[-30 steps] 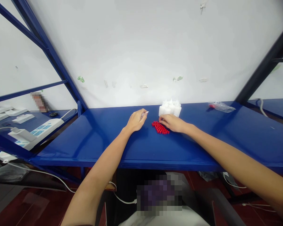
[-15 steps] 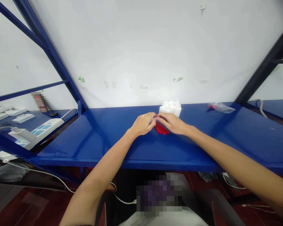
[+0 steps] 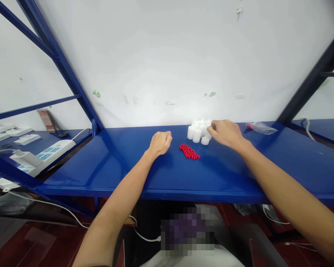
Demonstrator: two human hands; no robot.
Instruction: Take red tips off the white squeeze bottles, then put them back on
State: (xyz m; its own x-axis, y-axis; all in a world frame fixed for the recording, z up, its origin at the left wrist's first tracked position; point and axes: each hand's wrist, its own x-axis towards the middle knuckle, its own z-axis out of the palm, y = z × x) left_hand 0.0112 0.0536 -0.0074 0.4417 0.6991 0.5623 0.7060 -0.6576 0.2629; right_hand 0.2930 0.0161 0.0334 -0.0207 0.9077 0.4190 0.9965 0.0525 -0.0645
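Note:
My left hand point(image 3: 160, 143) is closed just above the blue table, left of the red pieces. A bit of red shows at its fingertips, like one of the small red caps. A patch of such small red caps point(image 3: 189, 152) lies on the tabletop between my hands. Behind them stands a cluster of small white bottles point(image 3: 196, 134) with pointed tips. My right hand point(image 3: 226, 132) is at the right side of this cluster, thumb and fingers pinched together against the bottles. What its fingertips hold is hidden. One white bottle point(image 3: 205, 140) sits forward of the others, below these fingertips.
The blue table point(image 3: 122, 163) meets a white wall at the back. A clear plastic bag point(image 3: 263, 128) with something red in it lies at the right rear. On the left are a power strip point(image 3: 48, 155), white chargers point(image 3: 28, 139) and blue frame posts point(image 3: 69, 74).
My hands were together over the red caps and have parted. The left drew back leftward with a bit of red at its fingertips; the right moved right to the bottles.

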